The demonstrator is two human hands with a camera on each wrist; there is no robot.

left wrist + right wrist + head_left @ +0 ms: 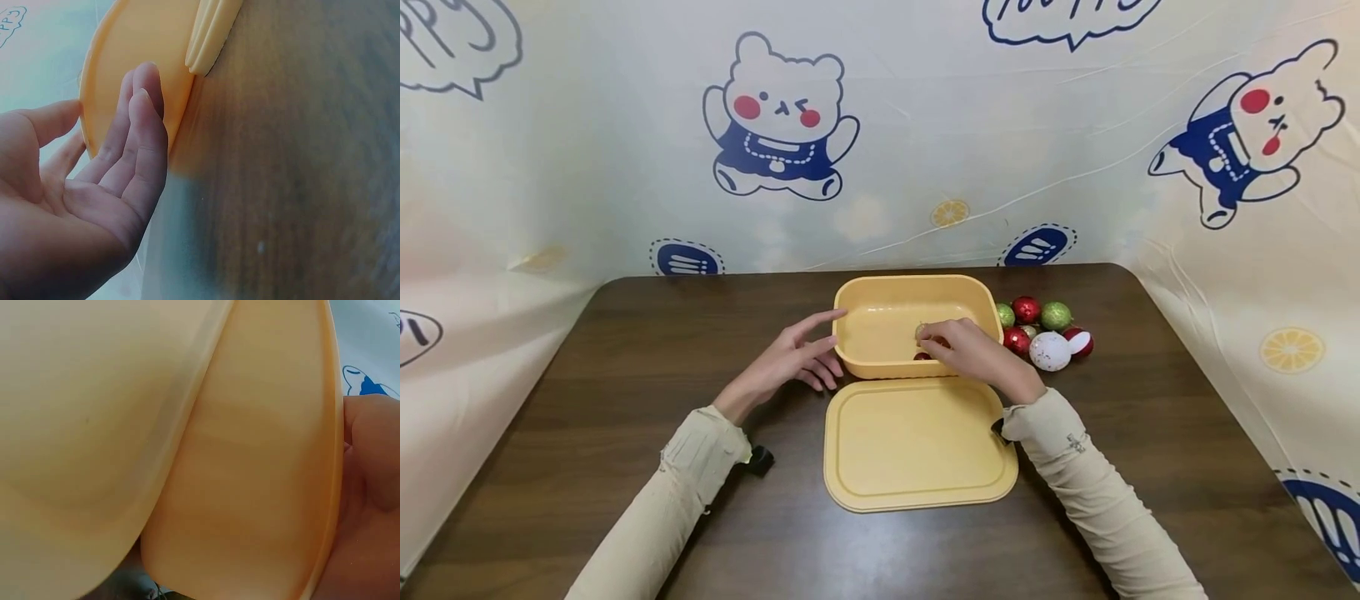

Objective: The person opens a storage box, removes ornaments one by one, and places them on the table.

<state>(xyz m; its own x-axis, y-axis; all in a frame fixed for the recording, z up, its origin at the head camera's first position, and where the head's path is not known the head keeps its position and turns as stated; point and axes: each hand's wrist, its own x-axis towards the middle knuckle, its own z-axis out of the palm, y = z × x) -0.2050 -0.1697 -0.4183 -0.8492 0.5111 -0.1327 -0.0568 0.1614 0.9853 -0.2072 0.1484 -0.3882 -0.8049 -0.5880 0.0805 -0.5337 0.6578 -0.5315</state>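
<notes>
A yellow rectangular box [883, 368] stands uncovered near the table's back edge. My left hand [793, 354] is at its left end, fingers spread and relaxed, with fingertips right at the rim; the left wrist view shows the thumb against the box wall [103, 81]. My right hand [966, 343] reaches over the front rim into the box, fingers curled down. Red shows between its thumb and fingers, a bauble mostly hidden by the hand. By its fingertips are a small gold bauble [919, 332] and a dark red bauble [922, 357]. In the right wrist view the box wall hides the fingers.
The flat yellow lid [921, 446] lies in front of the box, under my right wrist. Right of the box sit several baubles, among them a red one [1026, 309], a green one [1056, 316] and a speckled white one [1049, 352]. A printed curtain [910, 142] hangs behind the table.
</notes>
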